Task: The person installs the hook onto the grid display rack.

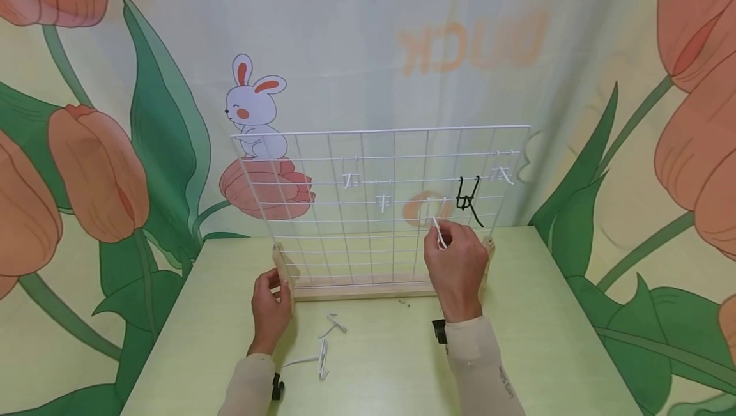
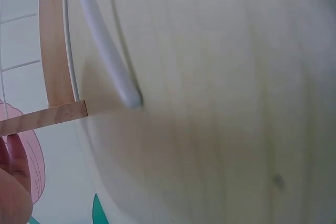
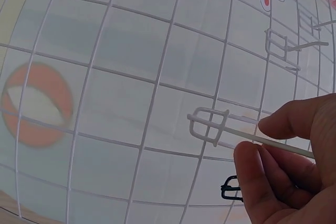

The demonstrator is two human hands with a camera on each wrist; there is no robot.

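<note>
A white wire grid panel (image 1: pixel 393 179) stands upright in a wooden base (image 1: pixel 356 292). My right hand (image 1: pixel 458 261) is at its right half, holding the prong of a white wire hook (image 3: pixel 252 136) between thumb and fingers. The hook's bracket lies against the grid wires; whether it is fully seated I cannot tell. My left hand (image 1: pixel 270 310) grips the wooden side foot (image 2: pixel 58 113) at the base's left end, its fingers partly hidden. Two loose white hooks (image 1: pixel 322 360) (image 1: pixel 333 324) lie on the table near the left hand.
White hooks (image 1: pixel 349 178) (image 1: pixel 383 200) (image 1: pixel 502 174) hang on the grid, with a black hook (image 1: pixel 467 199) right of my right hand. Small dark bits (image 1: pixel 404 303) lie before the base on the pale table (image 1: pixel 391 365). A printed curtain (image 1: pixel 345 39) hangs behind.
</note>
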